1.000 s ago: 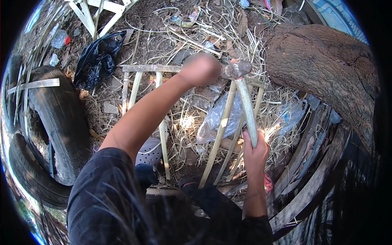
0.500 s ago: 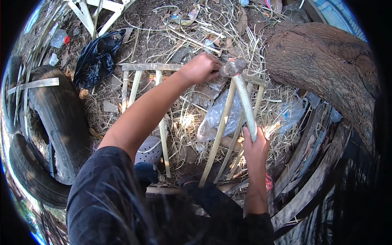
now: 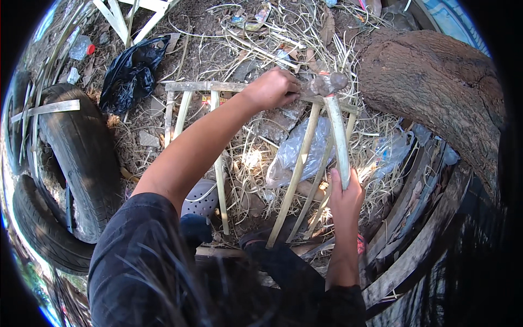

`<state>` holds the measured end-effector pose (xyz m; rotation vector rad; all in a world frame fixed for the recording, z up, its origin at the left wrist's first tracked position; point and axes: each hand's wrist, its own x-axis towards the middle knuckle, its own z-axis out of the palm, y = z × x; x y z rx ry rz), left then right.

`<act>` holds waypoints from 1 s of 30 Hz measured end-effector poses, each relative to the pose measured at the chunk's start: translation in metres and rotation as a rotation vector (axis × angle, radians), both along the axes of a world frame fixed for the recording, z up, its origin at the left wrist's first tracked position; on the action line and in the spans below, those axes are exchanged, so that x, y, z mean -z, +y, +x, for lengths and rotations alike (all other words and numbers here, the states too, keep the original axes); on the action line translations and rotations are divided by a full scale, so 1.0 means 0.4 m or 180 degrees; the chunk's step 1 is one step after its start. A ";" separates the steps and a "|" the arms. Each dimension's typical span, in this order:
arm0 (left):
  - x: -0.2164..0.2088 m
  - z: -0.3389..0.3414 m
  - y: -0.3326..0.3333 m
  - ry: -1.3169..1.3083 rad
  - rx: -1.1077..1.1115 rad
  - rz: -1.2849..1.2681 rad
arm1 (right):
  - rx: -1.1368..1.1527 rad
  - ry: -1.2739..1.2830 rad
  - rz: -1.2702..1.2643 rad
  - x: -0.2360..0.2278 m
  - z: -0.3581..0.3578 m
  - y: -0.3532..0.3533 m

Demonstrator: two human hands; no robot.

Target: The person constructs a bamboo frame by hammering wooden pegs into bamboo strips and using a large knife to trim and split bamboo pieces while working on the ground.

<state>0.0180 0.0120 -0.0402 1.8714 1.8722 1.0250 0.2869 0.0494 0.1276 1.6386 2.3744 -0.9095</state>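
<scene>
My right hand [image 3: 347, 192] is closed around the lower end of a pale handle [image 3: 339, 139]. It belongs to a hammer whose dull grey-brown head [image 3: 328, 84] is just right of my left hand [image 3: 272, 89]. The left fingers are curled together over the top rail of a slatted bamboo frame [image 3: 188, 86]; whatever they pinch is hidden. Several pale slats run from that rail toward me, one long slat [image 3: 297, 177] passing between my arms. The hammer head covers part of the rail's right side.
Old tyres [image 3: 81, 163] stand at the left, with a black plastic bag [image 3: 133, 73] beyond them. A thick tree trunk [image 3: 430, 73] crosses the right side. Clear plastic [image 3: 305, 147] and bamboo shavings litter the dirt. A grey clog [image 3: 200, 197] shows below my left arm.
The hammer head has shifted a little to the right, away from my left hand, and its handle stands more upright in the picture. My left hand keeps its place on the rail.
</scene>
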 end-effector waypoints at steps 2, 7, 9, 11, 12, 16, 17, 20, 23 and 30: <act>-0.008 0.000 0.001 0.0014 0.0052 -0.0154 | -0.0078 -0.0047 0.0018 -0.007 -0.007 0.008; -0.001 0.001 -0.009 0.0107 -0.0085 0.0193 | -0.0285 -0.0215 0.0152 -0.004 -0.003 0.007; -0.005 0.000 -0.001 0.0016 -0.0014 0.0109 | -0.0312 -0.0280 0.0137 -0.003 -0.007 0.010; -0.003 0.008 -0.010 -0.0057 -0.0069 0.0175 | -0.0337 -0.0338 0.0141 -0.002 -0.009 0.016; 0.000 0.009 -0.009 -0.0126 -0.0128 0.0252 | -0.0356 -0.0254 0.0155 -0.001 -0.010 0.019; 0.008 0.015 -0.004 -0.0123 -0.0155 0.0494 | -0.0252 0.0050 0.0200 -0.013 -0.002 0.011; 0.009 0.010 0.000 -0.0116 -0.0142 0.0372 | -0.0311 -0.0123 0.0233 -0.014 -0.012 0.016; 0.012 0.006 -0.011 0.0028 -0.0111 0.0279 | -0.0545 -0.0381 0.0182 -0.004 -0.024 0.030; 0.007 0.007 -0.010 -0.0005 -0.0146 0.0069 | -0.0622 -0.0042 0.0476 -0.001 -0.007 0.014; 0.014 0.004 -0.011 -0.0064 -0.0108 0.0164 | -0.0536 -0.0174 0.0337 0.003 -0.005 0.008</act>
